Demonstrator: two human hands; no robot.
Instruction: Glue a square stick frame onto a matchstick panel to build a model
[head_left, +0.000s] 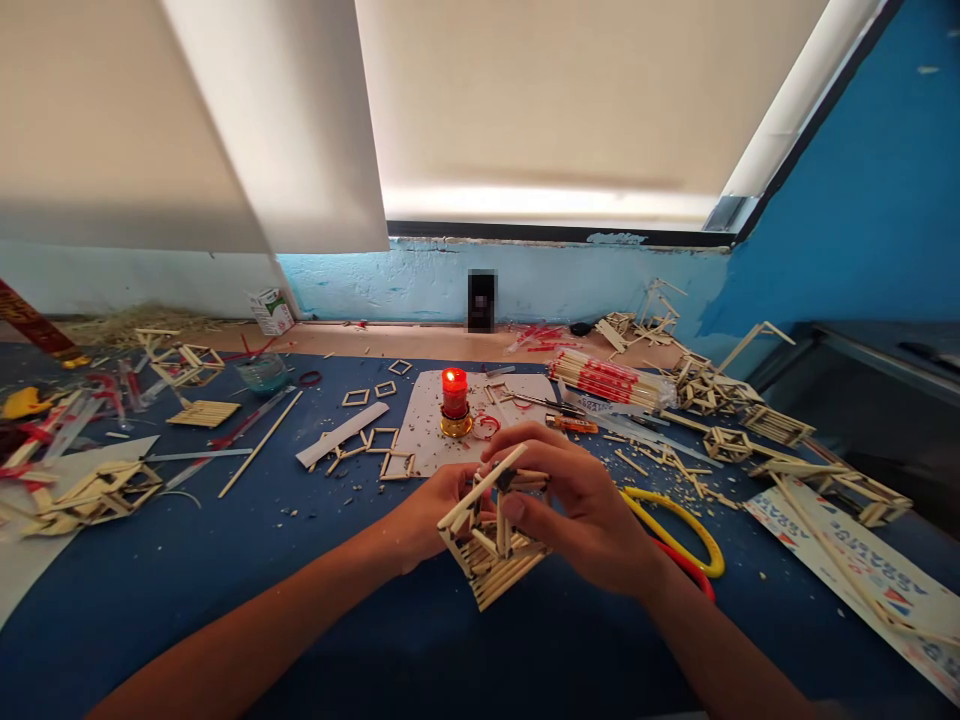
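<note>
**At the table's near edge, both your hands hold a small stick model**

Low in the centre of your view, your left hand [431, 515] and right hand [577, 510] meet around a little stick model [491, 545] built of pale wooden sticks, lifted just above the blue table [225, 570]. Your left hand cups the model from 9 o'clock, fingers pressed against its side. Your right hand closes on it from 3 o'clock, thumb and fingertips pinching the upper sticks. One longer stick [484, 487] slants across the top, toward 1 o'clock.

Beyond your hands, at 12 o'clock, a lit red candle [454, 395] stands on a pale board [427, 440]. Just beside your right wrist, at 3 o'clock, lie a yellow loop [694, 530] and a red one. Farther off at 1 o'clock rests a bundle of sticks [607, 380]. At 9 o'clock, well apart, lies another stick frame [97, 495].
</note>
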